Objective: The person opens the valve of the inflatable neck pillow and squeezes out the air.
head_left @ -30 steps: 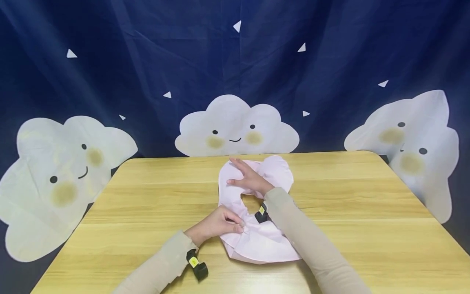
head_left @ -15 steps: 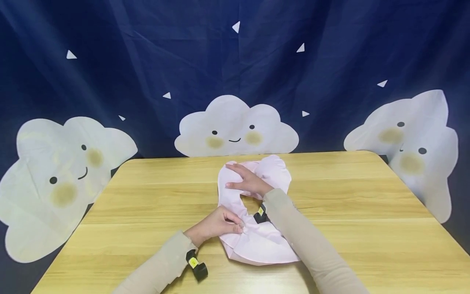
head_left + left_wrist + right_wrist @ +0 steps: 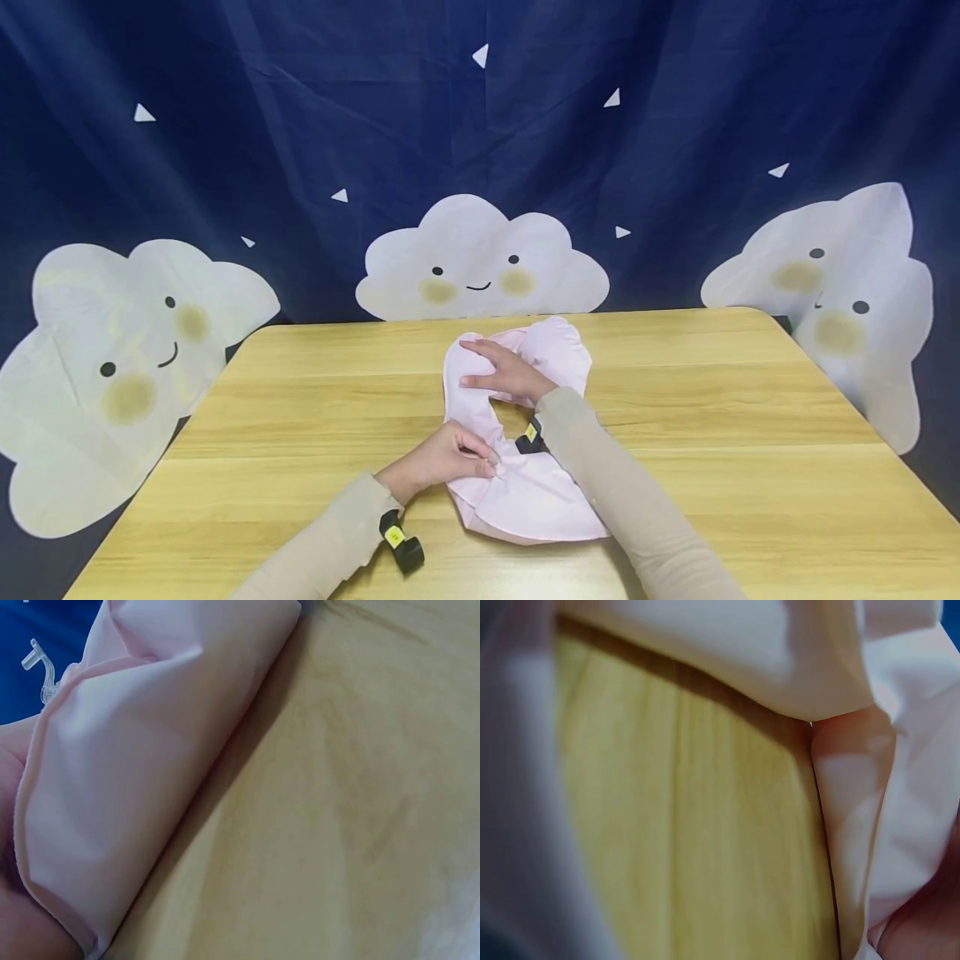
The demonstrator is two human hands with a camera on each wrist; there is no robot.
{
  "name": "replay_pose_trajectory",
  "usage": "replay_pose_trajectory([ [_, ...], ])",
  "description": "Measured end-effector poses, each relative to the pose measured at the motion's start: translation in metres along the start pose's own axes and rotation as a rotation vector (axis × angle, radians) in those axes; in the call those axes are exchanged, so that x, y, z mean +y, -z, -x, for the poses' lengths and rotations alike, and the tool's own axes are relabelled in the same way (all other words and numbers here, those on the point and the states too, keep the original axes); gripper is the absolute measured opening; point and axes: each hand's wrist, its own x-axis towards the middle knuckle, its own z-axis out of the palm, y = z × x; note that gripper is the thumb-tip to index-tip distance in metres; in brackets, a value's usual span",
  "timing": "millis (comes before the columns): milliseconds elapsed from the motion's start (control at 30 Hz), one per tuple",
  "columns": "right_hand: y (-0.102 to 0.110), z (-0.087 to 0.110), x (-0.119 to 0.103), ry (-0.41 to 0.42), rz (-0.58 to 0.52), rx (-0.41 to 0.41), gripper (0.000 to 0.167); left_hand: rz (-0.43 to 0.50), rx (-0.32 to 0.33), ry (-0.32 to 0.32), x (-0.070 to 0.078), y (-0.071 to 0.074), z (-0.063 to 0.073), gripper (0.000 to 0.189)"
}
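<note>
The left hand (image 3: 446, 457) is pinching, thumb and index finger brought together, at the near left part of a pale pink, wrinkled, soft-looking plastic ring (image 3: 536, 504); which bit lies between the fingertips is too small to tell. The right hand (image 3: 513, 372) is resting, fingers spread and thumb held apart, on the far left part of the same ring, beyond the left hand. The ring is lying under both hands, a gap in its middle showing between them. Beside the left hand, in the left wrist view, a small clear plastic valve (image 3: 43, 671) is sticking up from the pink surface. Behind the hands, beige long sleeves (image 3: 633, 492) are covering both forearms, and a black wrist device (image 3: 405, 550) with a yellow label is sitting at each cuff. All around the hands, a pale wood-grain worktop (image 3: 750, 450) is spreading out, carrying the ring. Beyond them, a dark blue fabric backdrop (image 3: 540, 125) is hanging, showing small white triangles and three white clouds (image 3: 480, 254), one straight ahead and one to either side.
</note>
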Motion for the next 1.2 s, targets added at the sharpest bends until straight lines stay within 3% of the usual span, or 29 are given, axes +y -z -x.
replay_pose_trajectory([
  [933,-0.0008,0.0034,0.0009,-0.015,0.077,0.031,0.068,0.018,-0.009,0.003,0.003,0.0001,0.0007,0.018],
  [1200,0.0005,0.0037,0.0045,-0.012,0.15,0.033,0.067,0.015,-0.016,-0.013,0.0012,0.0001,-0.0007,0.018],
])
